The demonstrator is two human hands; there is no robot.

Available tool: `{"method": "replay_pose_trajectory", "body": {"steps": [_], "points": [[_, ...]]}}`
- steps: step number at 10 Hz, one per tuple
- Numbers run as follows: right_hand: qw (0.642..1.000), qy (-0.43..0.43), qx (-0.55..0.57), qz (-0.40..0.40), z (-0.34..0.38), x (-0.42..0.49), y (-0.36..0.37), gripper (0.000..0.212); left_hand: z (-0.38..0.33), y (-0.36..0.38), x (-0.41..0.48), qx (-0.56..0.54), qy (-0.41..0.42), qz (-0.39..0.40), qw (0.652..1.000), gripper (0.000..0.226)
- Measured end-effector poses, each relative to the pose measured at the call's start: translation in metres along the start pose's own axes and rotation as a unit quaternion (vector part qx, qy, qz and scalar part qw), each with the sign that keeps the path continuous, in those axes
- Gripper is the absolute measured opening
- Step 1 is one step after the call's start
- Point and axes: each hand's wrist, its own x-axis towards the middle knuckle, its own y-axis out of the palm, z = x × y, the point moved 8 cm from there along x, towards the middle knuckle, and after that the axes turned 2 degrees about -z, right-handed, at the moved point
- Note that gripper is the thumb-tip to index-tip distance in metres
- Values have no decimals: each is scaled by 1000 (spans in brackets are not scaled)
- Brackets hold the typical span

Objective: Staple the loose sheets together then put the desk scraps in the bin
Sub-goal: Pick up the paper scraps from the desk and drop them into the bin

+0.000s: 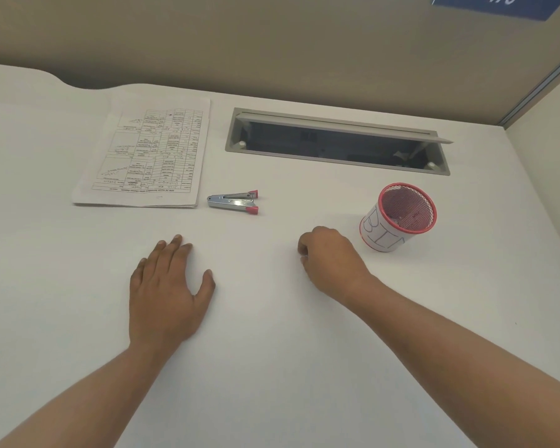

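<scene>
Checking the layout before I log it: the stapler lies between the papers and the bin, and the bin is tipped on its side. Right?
Not quite. The head view shows the bin standing upright, open end up. The stapler does lie between the papers and the bin.

White desk (272, 367); grey cable hatch (337, 142) open at back edge; beige partition (272, 37); blue sign (498, 4) top right.

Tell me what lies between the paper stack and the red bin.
In the head view, only the stapler lies between the papers and the bin, on bare desk.
</scene>
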Motion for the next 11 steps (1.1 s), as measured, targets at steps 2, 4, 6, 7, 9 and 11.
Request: {"method": "replay_pose_trajectory", "body": {"steps": [2, 4, 6, 7, 9, 11], "points": [[999, 8, -52, 1, 3, 3, 0, 27, 1, 2, 0, 2, 1, 6, 1000, 66], [998, 54, -15, 4, 1, 9, -1, 18, 1, 1, 0, 0, 2, 5, 1000, 66], [978, 150, 145, 7, -22, 4, 0, 7, 0, 0, 0, 0, 3, 5, 1000, 66], [883, 268, 386, -8, -45, -9, 3, 14, 0, 0, 0, 0, 3, 5, 1000, 66], [555, 343, 757, -38, -44, -34, -5, 15, 0, 1, 0, -3, 5, 11, 1000, 65], [498, 294, 815, -29, -41, -55, -65, 18, -1, 0, 0, 0, 5, 13, 1000, 68]]}}
